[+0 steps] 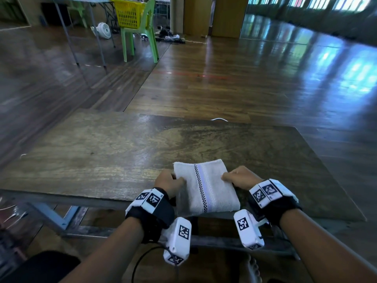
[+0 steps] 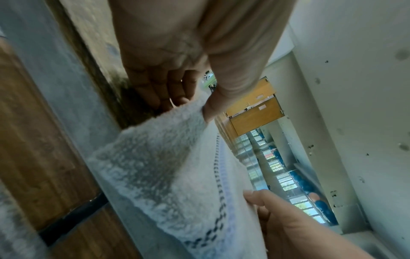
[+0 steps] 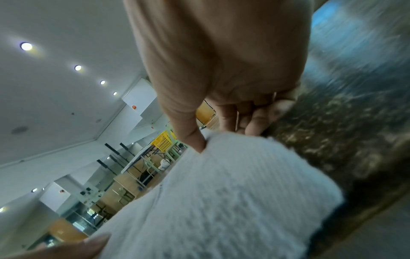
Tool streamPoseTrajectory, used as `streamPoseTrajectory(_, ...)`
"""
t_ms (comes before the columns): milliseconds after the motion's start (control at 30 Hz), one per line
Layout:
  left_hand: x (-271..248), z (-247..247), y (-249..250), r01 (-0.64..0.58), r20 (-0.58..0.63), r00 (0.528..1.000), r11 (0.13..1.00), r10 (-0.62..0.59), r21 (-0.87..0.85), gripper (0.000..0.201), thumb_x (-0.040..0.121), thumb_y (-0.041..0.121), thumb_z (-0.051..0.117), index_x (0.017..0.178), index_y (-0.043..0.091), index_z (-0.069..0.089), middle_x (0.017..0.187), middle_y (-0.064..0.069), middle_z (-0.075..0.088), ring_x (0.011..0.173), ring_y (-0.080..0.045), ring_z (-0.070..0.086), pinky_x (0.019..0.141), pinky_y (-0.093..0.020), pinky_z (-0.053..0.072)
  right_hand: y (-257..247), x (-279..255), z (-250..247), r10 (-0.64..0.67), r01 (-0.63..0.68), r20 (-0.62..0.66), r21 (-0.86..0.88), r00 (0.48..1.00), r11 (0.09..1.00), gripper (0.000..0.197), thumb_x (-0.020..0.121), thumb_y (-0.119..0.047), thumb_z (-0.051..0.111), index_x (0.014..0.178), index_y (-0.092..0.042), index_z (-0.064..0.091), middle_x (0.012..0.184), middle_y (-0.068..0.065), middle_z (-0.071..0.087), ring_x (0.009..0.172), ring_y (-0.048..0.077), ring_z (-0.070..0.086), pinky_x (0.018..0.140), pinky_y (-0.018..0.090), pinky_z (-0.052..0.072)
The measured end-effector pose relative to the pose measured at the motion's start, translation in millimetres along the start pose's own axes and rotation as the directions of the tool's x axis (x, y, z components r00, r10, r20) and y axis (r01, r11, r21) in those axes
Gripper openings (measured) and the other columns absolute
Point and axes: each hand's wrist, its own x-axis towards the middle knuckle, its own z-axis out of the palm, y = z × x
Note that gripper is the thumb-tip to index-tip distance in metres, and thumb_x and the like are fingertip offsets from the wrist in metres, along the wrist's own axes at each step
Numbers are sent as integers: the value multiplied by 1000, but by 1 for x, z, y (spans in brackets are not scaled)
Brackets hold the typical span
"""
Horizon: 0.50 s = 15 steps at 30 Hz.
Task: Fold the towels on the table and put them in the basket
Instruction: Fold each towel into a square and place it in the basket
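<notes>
The left hand pinched the left edge of a folded white towel, thumb on top, fingers beneath. The right hand pinched its right edge likewise. The towel lay at the near edge of the wooden table. A yellow basket sat on a green chair well beyond the table's far edge.

The folded towel is white terry cloth, nubby and matt, with a woven checkered band. The table has a worn, mottled wood top with a dull sheen and a painted metal frame. At 11 o'clock, a yellow plastic lattice basket sits on a smooth green plastic chair. The plank floor is glossy.
</notes>
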Motion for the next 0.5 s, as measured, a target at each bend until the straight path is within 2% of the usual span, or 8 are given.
streamPoseTrajectory(67, -2, -2, -1, 9, 10, 1000, 998, -8, -68, 22, 86, 14, 53, 65, 10, 47, 67, -9, 47, 62, -20, 43, 54, -26, 32, -4, -6, -1, 23, -25, 29, 70, 999, 997, 29, 87, -31, 56, 73, -7, 64, 83, 6, 65, 77, 17, 60, 71, 29, 43)
streamPoseTrajectory(133, -8, -6, -3, 16, 2, 1000, 990, -16, -143, 21, 87, 13, 53, 68, 12, 45, 73, -9, 47, 65, -20, 44, 52, -26, 33, -7, -18, -1, 22, -33, 66, 166, 998, 986, 31, 88, -29, 54, 93, -1, 67, 104, 19, 67, 101, 34, 63, 80, 35, 45)
streamPoseTrajectory(167, -12, -8, -4, 17, 7, 1000, 983, -16, -182, 22, 88, 12, 53, 68, 13, 43, 74, -9, 46, 65, -20, 44, 51, -25, 33, -9, -24, 1, 24, -40, 79, 220, 997, 975, 35, 87, -27, 55, 102, 3, 64, 114, 27, 62, 111, 44, 56, 83, 37, 45)
streamPoseTrajectory(233, -26, -13, -8, 31, 33, 999, 968, -23, -250, 23, 88, 11, 53, 68, 14, 42, 73, -8, 44, 64, -19, 43, 53, -26, 35, -12, -42, 5, 32, -59, 95, 295, 995, 954, 39, 87, -23, 57, 112, 7, 59, 123, 30, 55, 120, 49, 46, 96, 49, 45)
streamPoseTrajectory(267, -34, -16, -9, 39, 32, 999, 962, -31, -270, 24, 89, 11, 52, 67, 14, 42, 72, -8, 45, 64, -19, 43, 55, -27, 36, -13, -52, 8, 36, -65, 96, 329, 995, 942, 38, 87, -20, 58, 114, 6, 58, 122, 30, 56, 118, 48, 48, 100, 52, 42)
streamPoseTrajectory(333, -51, -25, -13, 42, -1, 999, 946, -45, -321, 25, 90, 11, 54, 65, 13, 47, 72, -5, 52, 68, -21, 49, 60, -27, 39, -19, -73, 10, 32, -73, 110, 398, 993, 914, 34, 87, -14, 59, 116, 5, 57, 117, 25, 61, 112, 40, 57, 96, 48, 47)
streamPoseTrajectory(400, -69, -39, -11, 27, -29, 999, 923, -41, -384, 23, 90, 12, 55, 67, 14, 51, 74, -6, 56, 73, -22, 53, 65, -28, 42, -25, -94, 8, 0, -67, 141, 465, 990, 883, 33, 87, -10, 60, 115, 5, 56, 110, 20, 64, 100, 32, 63, 78, 42, 54)
streamPoseTrajectory(500, -96, -68, -1, -6, -58, 998, 895, -22, -447, 15, 90, 14, 55, 75, 14, 55, 86, -10, 58, 85, -26, 54, 73, -35, 45, -40, -124, 2, -72, -16, 153, 508, 986, 861, 27, 87, -6, 59, 111, 5, 56, 109, 17, 64, 94, 28, 63, 66, 39, 52)
